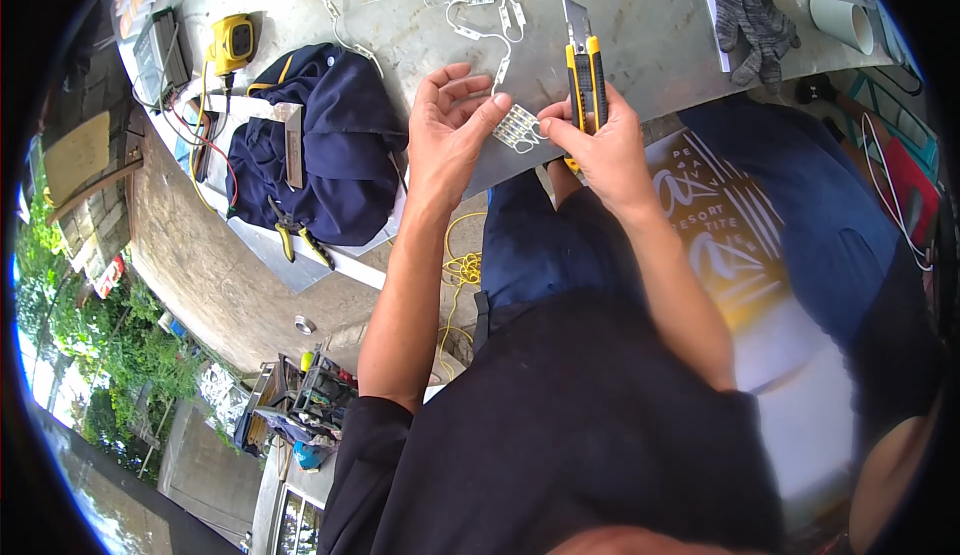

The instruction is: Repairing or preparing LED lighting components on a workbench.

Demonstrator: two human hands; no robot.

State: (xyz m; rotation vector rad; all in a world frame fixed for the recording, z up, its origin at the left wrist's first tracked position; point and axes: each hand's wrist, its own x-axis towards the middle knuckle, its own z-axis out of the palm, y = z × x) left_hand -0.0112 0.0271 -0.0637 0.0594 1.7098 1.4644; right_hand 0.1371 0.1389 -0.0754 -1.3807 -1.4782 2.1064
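My left hand [450, 120] has its thumb against a small bunch of white LED modules [517, 128], its other fingers curled behind. In my right hand [605, 145] is a yellow and black utility knife [586, 80], held upright with its blade out and pointing away from me. The right thumb and forefinger also pinch at the bunch's right edge. From the bunch, a wired string of LED modules [482, 17] runs away over the metal table [640, 15]. Both hands are above the table's near edge.
Dark blue cloth [325, 135], pliers [296, 232] and a yellow corded device [232, 43] lie at the left. Grey gloves [752, 25] and a white cup-like cylinder [840, 23] are at the far right. Another person's dark clothing [830, 225] is close on my right.
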